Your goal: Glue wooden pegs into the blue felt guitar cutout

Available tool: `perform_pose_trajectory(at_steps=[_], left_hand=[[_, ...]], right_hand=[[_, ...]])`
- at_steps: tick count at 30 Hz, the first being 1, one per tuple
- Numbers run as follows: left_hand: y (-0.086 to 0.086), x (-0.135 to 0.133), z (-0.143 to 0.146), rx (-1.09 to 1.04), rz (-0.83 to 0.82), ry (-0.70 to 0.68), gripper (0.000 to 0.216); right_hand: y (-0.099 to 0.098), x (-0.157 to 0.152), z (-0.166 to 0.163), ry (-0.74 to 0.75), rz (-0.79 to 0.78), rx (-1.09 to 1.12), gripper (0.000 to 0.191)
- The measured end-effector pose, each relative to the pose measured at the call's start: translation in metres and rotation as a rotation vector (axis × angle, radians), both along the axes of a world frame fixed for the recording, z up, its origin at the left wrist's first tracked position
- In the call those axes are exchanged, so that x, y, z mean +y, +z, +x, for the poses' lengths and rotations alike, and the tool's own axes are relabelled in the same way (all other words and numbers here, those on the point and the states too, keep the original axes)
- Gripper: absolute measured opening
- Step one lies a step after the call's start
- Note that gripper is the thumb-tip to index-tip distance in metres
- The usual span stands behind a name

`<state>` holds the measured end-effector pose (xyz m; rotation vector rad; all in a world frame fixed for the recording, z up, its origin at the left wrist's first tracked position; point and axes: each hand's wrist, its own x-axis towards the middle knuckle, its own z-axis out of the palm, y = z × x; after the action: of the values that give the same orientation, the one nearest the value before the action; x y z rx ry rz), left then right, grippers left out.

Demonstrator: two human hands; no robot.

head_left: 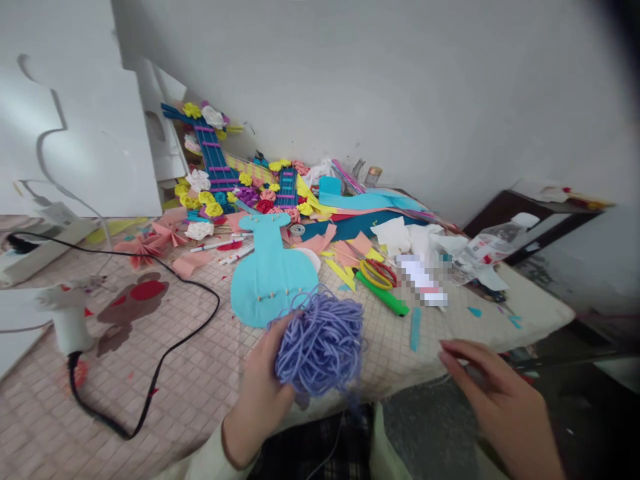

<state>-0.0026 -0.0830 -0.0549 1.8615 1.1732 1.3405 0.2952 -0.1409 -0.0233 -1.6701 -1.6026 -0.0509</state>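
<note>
Purple yarn (323, 343), a loose tangled bundle, is sitting in the L hand (263, 393), over the near edge of the surface (193, 397); clock directions are running from the yarn, 12 being away from the person. L hand is clasping the bundle at its 9 o'clock side, fingers partly hidden. Grid-patterned surface is spreading from 8 round to 3. White panels (95, 153) w/ curved outlines are standing far back at 10. Dark-blue trimmed pc (213, 157) is slanting at 11, flowers (214, 209) clustering round it. Light-blue guitar-shaped pc (273, 270) is lying flat at 11, just beyond the yarn; can't tell if they're touching. Clear bottle (493, 247) is lying at 2, well apart. R hand (505, 400) is hovering approx btwn 3 & 4, thumb & forefinger tips nearly meeting; can't tell if they're pinching anything. White corded tool (70, 323) is resting at 9. Green tool (393, 302) & yellow/red-handled scissors (381, 270) are lying together btwn 1 & 2. Thin blue strip (415, 329) is lying at 3.
</note>
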Motion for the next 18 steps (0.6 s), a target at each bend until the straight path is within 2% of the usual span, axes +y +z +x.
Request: perform_pose_trajectory(at_steps=[3,7,10,18], left_hand=[[-0.003,-0.002,0.002,0.039,0.011,-0.007,0.060],[-0.005,-0.008,-0.003,0.039,0.001,0.036,0.058],[-0.006,-0.010,-0.007,0.036,-0.004,0.021,0.062],[-0.005,-0.006,-0.006,0.075,0.071,0.057,0.058]], right_hand=[[0.025,0.017,-0.064,0.211,0.119,0.043,0.013],[0.037,0.033,-0.105,0.426,0.124,0.054,0.016],[0.035,0.038,-0.113,0.488,0.132,0.048,0.011],[0.030,0.035,-0.104,0.465,0.012,0.087,0.006]])
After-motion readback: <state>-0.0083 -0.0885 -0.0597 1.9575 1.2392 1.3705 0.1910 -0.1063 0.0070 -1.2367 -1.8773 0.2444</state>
